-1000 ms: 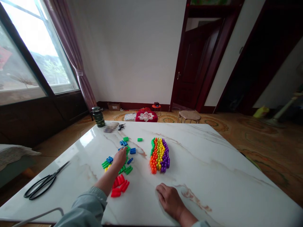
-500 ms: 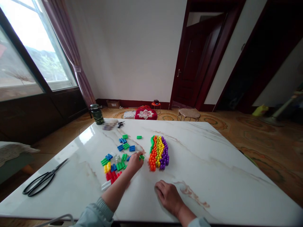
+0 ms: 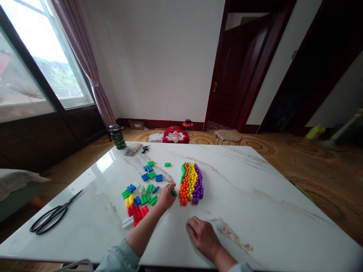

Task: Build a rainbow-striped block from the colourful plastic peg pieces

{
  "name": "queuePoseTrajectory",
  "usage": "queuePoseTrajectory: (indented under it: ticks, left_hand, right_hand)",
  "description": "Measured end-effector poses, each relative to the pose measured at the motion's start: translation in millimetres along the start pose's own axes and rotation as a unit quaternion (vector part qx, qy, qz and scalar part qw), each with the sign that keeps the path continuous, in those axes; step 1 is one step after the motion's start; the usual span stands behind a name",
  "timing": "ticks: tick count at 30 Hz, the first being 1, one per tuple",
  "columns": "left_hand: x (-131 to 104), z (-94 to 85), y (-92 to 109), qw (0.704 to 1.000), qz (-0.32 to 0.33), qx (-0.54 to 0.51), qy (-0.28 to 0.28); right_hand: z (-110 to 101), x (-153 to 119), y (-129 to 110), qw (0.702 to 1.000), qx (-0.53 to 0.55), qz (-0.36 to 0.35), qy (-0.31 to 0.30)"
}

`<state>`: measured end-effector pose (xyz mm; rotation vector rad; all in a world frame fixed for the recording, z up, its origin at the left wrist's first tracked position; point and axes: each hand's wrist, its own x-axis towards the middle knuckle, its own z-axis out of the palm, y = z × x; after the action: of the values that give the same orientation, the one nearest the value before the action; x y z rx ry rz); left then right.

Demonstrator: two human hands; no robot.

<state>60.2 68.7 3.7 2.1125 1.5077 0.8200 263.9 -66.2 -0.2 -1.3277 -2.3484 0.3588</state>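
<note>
My left hand (image 3: 167, 196) pinches a small green plastic piece (image 3: 174, 192) between thumb and fingers, just above the table and close to the left side of the bead block. That block is made of round beads in wavy lengthwise rows: green beads (image 3: 183, 173), orange beads (image 3: 184, 190), yellow-green and yellow beads (image 3: 194, 181), and purple beads (image 3: 200, 185). Left of my left hand lie loose tube-like pieces, among them red pieces (image 3: 137, 213), yellow pieces (image 3: 129, 200) and green pieces (image 3: 145, 198). My right hand (image 3: 202, 234) rests on the table with fingers curled in, no object showing.
Black-handled scissors (image 3: 55, 215) lie on the marble-patterned table (image 3: 255, 196) at left. A camouflage flask (image 3: 117, 136) and small pliers (image 3: 145, 149) are at the far left corner. Beyond stand a round stool (image 3: 227, 135) and a red cushion (image 3: 176, 136).
My left hand has shifted slightly right with the green piece, nearer the bead block, uncovering a blue and a green piece behind it. My right hand stays put.
</note>
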Motion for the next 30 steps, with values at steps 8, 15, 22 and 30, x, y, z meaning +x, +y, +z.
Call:
queuePoseTrajectory:
  ticks: [8, 15, 22, 30]
  left_hand:
    - [-5, 12.3, -6, 0.997, 0.013, -0.068, 0.038]
    - [-14, 12.7, 0, 0.992, -0.004, -0.111, 0.056]
    - [-11, 11.2, 4, 0.994, -0.015, -0.092, 0.047]
    - [-8, 15.3, 12, 0.995, -0.026, -0.085, 0.052]
  right_hand:
    - [-3, -1, 0, 1.000, 0.011, 0.007, -0.011]
    - [-4, -1, -1, 1.000, 0.005, 0.006, -0.011]
    - [2, -3, 2, 1.000, 0.008, 0.005, -0.011]
    - [-1, 0, 1, 1.000, 0.011, 0.007, -0.011]
